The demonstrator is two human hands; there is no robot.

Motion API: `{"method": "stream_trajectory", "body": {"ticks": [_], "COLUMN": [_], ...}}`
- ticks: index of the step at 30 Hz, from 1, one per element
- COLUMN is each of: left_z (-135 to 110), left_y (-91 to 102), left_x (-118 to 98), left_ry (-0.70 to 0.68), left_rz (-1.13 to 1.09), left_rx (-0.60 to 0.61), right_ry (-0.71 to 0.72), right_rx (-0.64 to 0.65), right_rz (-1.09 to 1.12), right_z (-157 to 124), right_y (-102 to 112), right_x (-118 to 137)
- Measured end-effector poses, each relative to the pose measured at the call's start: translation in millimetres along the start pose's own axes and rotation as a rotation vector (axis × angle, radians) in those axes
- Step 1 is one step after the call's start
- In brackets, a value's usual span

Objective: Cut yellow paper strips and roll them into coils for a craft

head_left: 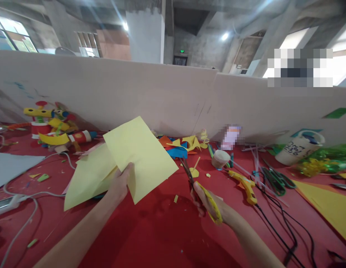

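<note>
My left hand [120, 185] pinches a pale yellow sheet of paper [139, 156] by its lower edge and holds it up above the red table [150, 238]. More yellow sheets [86, 178] lie under and behind it. To the right, my right hand [209, 206] grips yellow-handled scissors [199, 190]. Their blades point up and away toward the sheet's right edge without touching it.
A yellow glue gun [245, 186] with a black cable, green-handled scissors [276, 180], a tape roll [220, 158] and a white tub [298, 149] lie to the right. Coloured paper scraps [184, 145] sit by the partition wall. A paper-craft toy [50, 126] stands at the left, cables beside it.
</note>
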State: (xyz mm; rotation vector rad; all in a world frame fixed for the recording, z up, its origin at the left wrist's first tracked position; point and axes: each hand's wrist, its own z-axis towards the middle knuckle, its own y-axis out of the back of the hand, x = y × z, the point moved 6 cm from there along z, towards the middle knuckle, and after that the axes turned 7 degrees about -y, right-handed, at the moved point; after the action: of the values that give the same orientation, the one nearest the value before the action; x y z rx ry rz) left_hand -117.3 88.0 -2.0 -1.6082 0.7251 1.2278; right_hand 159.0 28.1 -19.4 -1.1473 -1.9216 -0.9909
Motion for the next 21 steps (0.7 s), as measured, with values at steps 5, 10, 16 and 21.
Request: {"method": "stream_trajectory", "body": {"ticks": [5, 10, 16, 21], "left_z": [0, 0, -2, -5], "left_y": [2.9, -0.4, -2.4, -5.3], "left_x": [1, 4, 5, 3], "left_ry": [-0.010, -0.007, 0.004, 0.012], "left_rz": [0.005, 0.017, -0.011, -0.006], "left_rx": [-0.045, 0.026, 0.042, 0.065], "right_ry": [0.074, 0.068, 0.096, 0.094], "right_rx": [0.078, 0.100, 0.097, 0.083], "right_rz": [-0.178, -0.193, -0.243, -0.226], "right_z": [-13, -15, -22, -21], "right_y": [-6, -10, -11, -10], "right_x": [14, 17, 25, 23]}}
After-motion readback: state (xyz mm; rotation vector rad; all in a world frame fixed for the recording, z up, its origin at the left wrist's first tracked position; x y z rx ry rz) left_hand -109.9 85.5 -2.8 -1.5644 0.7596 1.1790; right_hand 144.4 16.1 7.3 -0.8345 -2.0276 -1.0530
